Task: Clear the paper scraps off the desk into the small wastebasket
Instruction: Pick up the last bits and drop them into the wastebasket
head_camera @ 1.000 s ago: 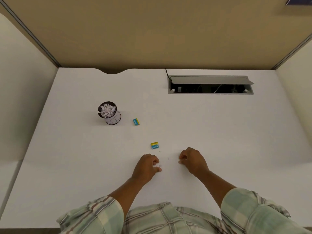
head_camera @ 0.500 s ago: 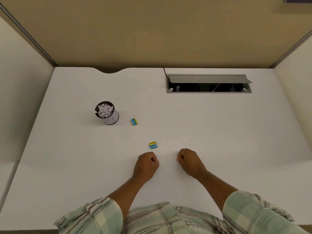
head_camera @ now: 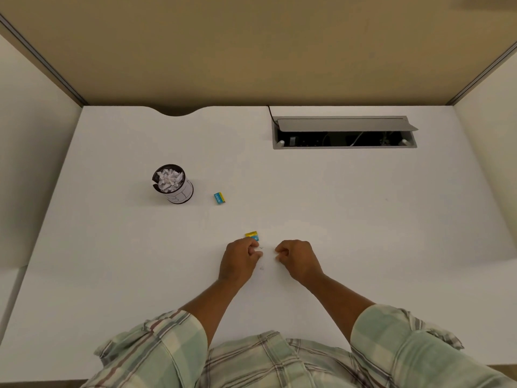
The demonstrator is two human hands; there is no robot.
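Now curled loosely, gripping nothing clear: left hand, right hand. Tiny paper scraps between them on tabletop, nearer left; wastebasket far left.

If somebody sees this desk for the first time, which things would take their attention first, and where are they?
Probably the two hands, left hand and right hand, curled close together on the near middle of the white desk, with tiny paper scraps between them. Next, the small wastebasket at the left, heaped with crumpled paper, and two blue-and-yellow wrappers: one to its right, one just beyond the left hand.
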